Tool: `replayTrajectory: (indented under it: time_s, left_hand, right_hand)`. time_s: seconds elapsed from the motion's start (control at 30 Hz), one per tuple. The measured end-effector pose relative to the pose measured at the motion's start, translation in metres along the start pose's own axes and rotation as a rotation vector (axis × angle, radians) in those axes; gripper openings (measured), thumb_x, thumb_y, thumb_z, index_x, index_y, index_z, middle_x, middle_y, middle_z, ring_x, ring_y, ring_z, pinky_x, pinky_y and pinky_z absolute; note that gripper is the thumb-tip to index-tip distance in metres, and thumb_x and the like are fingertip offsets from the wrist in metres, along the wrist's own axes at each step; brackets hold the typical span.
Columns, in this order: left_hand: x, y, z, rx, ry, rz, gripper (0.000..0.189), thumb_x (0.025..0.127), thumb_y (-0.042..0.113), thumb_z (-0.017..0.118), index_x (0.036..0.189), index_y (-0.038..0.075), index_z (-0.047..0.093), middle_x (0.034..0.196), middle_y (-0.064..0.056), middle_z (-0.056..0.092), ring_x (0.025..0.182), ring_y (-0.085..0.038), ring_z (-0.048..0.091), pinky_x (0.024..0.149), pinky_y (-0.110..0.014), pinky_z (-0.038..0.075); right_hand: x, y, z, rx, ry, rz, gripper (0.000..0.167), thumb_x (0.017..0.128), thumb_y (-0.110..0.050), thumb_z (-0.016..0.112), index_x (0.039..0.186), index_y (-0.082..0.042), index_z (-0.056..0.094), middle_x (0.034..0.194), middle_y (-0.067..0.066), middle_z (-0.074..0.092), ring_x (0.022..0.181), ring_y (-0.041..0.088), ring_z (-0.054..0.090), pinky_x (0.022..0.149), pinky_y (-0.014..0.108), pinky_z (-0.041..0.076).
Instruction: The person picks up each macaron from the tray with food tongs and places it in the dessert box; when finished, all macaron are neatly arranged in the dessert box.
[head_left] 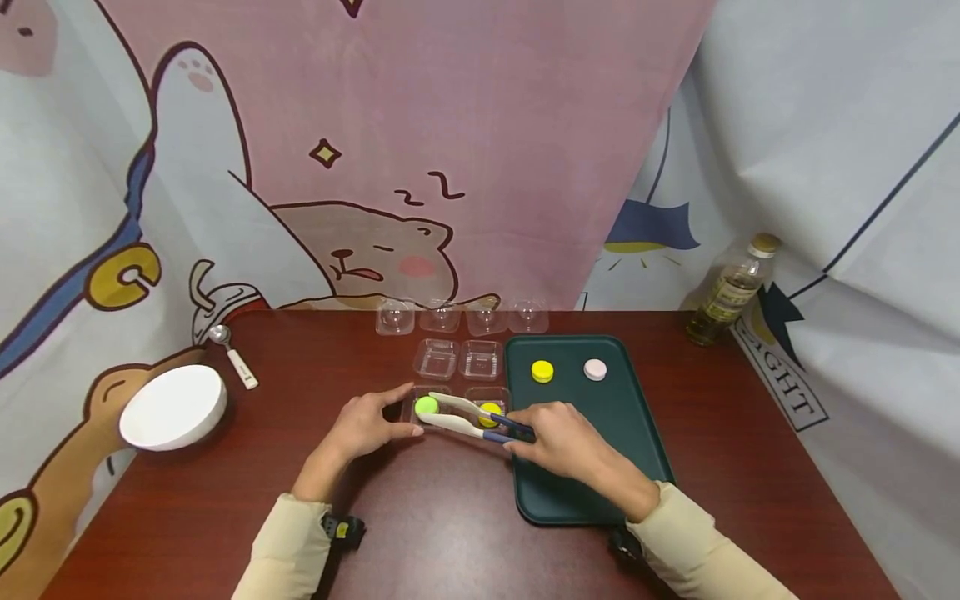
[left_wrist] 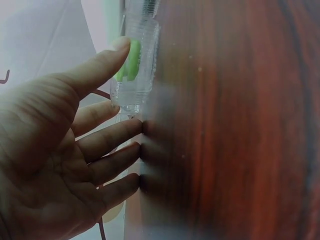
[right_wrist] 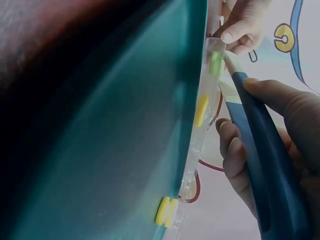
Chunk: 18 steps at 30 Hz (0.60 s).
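Note:
My right hand (head_left: 562, 437) grips a pair of tongs (right_wrist: 267, 165) with blue handles and pale tips. The tips lie on either side of a green macaron (head_left: 427, 407) inside a clear plastic box (left_wrist: 131, 95). At that box's left side my left hand (head_left: 366, 427) holds it between thumb and index finger; the other fingers extend down to the table in the left wrist view. Under the tongs, a yellow macaron (head_left: 490, 414) sits in a neighbouring clear box (head_left: 487, 392). Another yellow macaron (head_left: 542, 372) and a pale pink macaron (head_left: 596, 369) lie on the dark green tray (head_left: 592, 450).
Two clear boxes (head_left: 437, 360) stand behind the hands, with several clear domed lids (head_left: 395, 317) along the table's back edge. On the left are a white bowl (head_left: 172, 407) and a scoop (head_left: 234, 357). An oil bottle (head_left: 731, 292) stands at the back right.

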<state>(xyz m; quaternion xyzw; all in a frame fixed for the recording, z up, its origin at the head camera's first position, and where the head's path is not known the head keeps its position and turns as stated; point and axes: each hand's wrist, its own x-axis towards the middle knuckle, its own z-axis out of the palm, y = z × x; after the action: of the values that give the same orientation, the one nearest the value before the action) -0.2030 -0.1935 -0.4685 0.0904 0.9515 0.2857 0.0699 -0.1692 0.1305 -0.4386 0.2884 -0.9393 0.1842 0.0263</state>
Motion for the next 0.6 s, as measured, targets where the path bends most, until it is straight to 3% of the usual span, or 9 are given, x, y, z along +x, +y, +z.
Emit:
replayTrajectory:
  time_s: [0.6]
  left_hand:
    - [-0.0009,0.0005,-0.0006,-0.001,-0.018,-0.018,0.081,0.078,0.051,0.084,0.149,0.025,0.054,0.144,-0.018,0.059,0.133,-0.045,0.054,0.107,-0.06,0.045]
  right_hand:
    - [0.0026,-0.002,-0.0022,-0.026,-0.034,0.018,0.041,0.083,-0.034,0.084,0.118,-0.013,0.077,0.082,-0.003,0.07,0.056,0.004,0.042,0.047,0.021,0.031]
